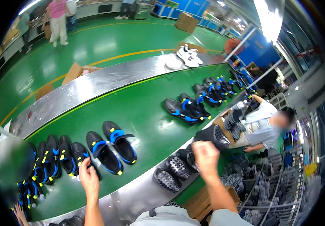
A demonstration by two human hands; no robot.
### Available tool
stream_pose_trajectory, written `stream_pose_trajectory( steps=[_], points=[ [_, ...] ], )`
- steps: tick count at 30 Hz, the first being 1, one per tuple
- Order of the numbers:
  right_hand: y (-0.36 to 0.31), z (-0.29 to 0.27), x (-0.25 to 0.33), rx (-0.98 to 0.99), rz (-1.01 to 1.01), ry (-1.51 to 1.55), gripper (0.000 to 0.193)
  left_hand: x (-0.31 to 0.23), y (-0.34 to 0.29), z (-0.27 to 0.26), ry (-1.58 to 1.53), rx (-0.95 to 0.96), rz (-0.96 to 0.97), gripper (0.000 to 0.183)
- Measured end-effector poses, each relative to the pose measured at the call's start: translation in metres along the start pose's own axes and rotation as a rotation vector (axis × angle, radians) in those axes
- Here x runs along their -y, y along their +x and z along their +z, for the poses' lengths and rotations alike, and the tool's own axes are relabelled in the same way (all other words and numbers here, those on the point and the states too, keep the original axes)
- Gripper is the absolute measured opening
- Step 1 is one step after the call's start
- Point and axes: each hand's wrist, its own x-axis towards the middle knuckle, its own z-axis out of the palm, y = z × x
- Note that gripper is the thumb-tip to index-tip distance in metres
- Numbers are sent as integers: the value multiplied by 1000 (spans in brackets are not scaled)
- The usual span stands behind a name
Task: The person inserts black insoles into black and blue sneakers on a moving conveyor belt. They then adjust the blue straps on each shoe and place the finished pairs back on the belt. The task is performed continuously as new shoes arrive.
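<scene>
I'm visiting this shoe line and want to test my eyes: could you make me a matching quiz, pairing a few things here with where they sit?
Things:
1. white shoes
2. cardboard box
3. left hand
4. black soles

Places:
A. on the steel edge by the right hand
B. far steel edge of the belt
C. on the green floor
D. at a black-and-blue shoe

Pairs: 1-B, 2-C, 3-D, 4-A

At two o'clock from me a seated co-worker sorts soles. White sneakers lie at twelve; a cardboard box stands beyond.
</scene>
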Motion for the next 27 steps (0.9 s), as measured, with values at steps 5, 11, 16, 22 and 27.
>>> stream_pose_trajectory(
  steps=[5, 11, 16, 22, 27],
  points=[
    [30, -143, -143, -297, 157, -402, 20, 10, -44, 15, -45, 164, -86, 18],
    [44, -180, -296, -22, 295, -442, 33, -13, -62, 49, -192, 272, -123, 13],
    [58, -163, -341, 183, 464, -484, 47, -30, -68, 56, -212, 285, -104, 12],
    [68, -158, -361, 355, 457, -574, 61, -58, -79, 82, -141, 305, -85, 13],
    [67, -162, -347, 429, 271, -667, 52, -88, -93, 111, -196, 307, -114, 13]
  ],
)
